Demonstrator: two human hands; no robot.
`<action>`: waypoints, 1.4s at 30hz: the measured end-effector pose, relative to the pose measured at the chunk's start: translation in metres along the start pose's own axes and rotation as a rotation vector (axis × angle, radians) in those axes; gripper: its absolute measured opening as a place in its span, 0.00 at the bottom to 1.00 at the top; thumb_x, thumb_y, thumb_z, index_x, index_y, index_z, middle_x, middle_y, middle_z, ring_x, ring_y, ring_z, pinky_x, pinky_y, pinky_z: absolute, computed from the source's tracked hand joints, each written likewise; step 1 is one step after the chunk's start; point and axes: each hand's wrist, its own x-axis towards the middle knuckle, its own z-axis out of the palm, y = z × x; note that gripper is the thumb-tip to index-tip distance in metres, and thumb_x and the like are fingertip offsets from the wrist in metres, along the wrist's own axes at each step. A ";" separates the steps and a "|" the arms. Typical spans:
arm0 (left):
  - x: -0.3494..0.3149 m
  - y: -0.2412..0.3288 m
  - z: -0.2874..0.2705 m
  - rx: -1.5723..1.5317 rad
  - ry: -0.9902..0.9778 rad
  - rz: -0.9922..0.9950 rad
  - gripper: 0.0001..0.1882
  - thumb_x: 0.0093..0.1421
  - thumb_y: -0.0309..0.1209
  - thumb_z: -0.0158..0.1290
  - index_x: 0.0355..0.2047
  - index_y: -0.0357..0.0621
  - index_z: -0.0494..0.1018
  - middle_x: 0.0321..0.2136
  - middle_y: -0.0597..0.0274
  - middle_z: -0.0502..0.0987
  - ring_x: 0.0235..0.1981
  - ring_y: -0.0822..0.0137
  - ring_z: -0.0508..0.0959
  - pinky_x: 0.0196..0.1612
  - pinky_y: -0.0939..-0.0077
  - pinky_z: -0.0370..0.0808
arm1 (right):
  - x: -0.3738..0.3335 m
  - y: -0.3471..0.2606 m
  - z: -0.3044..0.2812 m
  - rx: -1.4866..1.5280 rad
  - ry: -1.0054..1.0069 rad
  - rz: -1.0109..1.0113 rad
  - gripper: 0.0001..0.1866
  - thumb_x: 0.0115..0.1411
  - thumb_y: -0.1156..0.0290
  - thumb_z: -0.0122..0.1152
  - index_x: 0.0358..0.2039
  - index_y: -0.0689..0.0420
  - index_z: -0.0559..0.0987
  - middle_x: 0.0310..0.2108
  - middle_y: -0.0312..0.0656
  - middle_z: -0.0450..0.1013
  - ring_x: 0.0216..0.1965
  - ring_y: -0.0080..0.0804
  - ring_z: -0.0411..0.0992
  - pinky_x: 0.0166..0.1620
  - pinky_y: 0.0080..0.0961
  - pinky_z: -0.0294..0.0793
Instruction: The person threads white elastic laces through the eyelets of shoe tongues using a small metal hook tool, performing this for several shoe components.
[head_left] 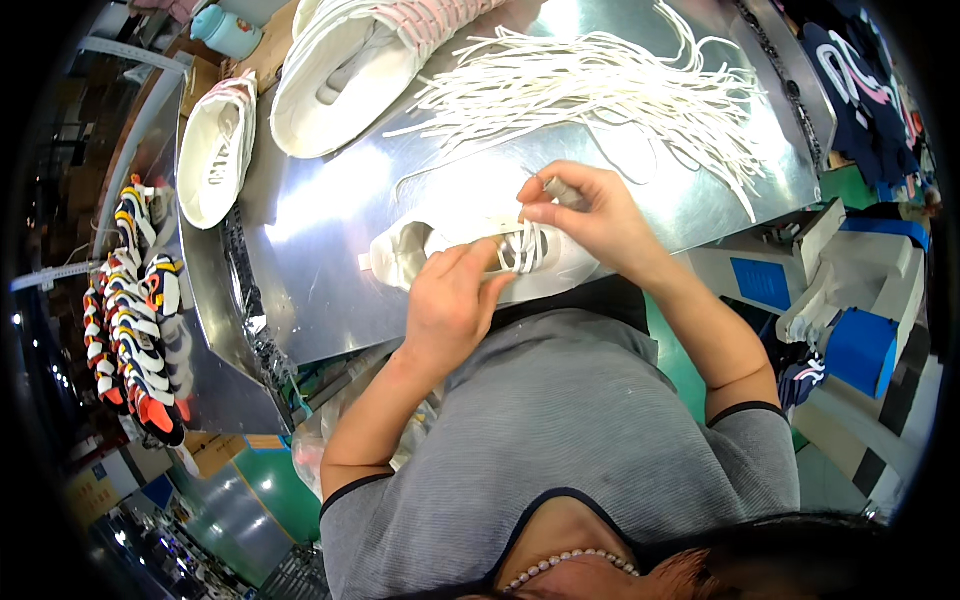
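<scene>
A white shoe [470, 262] lies at the near edge of the shiny metal surface [330, 210], right in front of the person. Its long axis runs left to right across the view; the open heel end with a small tab points to the person's left, the laced part sits toward the right.

The left hand [450, 305] rests on top of the shoe's middle, its grip pressed down on the upper, fingertips at the white lacing. The right hand [590, 215] is just beyond the shoe's right end, its grip pinched together on a thin white lace [545, 185] that rises from the eyelets.

Farther back on the surface lies a loose heap of white laces [620, 90]. Two more white shoes [340, 60] rest at the far left, and colourful shoes [135, 300] sit in a row off the left side.
</scene>
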 end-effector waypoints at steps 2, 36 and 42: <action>-0.007 0.004 -0.004 0.048 0.000 -0.199 0.25 0.60 0.33 0.61 0.54 0.35 0.69 0.26 0.53 0.79 0.28 0.53 0.80 0.30 0.63 0.74 | 0.005 0.011 0.010 -0.071 -0.017 0.039 0.08 0.60 0.78 0.66 0.41 0.62 0.81 0.38 0.35 0.78 0.40 0.19 0.75 0.46 0.19 0.77; 0.000 -0.007 0.034 -0.098 0.295 -0.364 0.17 0.55 0.24 0.62 0.46 0.43 0.78 0.26 0.60 0.76 0.28 0.61 0.73 0.35 0.66 0.68 | 0.010 0.036 0.044 -1.111 0.073 -0.471 0.10 0.56 0.68 0.61 0.32 0.60 0.72 0.24 0.46 0.76 0.27 0.41 0.78 0.27 0.36 0.75; -0.005 -0.020 0.022 -0.337 0.238 -0.509 0.26 0.53 0.23 0.61 0.54 0.41 0.71 0.44 0.51 0.74 0.43 0.55 0.74 0.45 0.68 0.72 | -0.013 -0.005 -0.001 -0.642 0.084 -0.189 0.09 0.61 0.68 0.63 0.41 0.54 0.78 0.25 0.43 0.77 0.26 0.35 0.78 0.27 0.31 0.74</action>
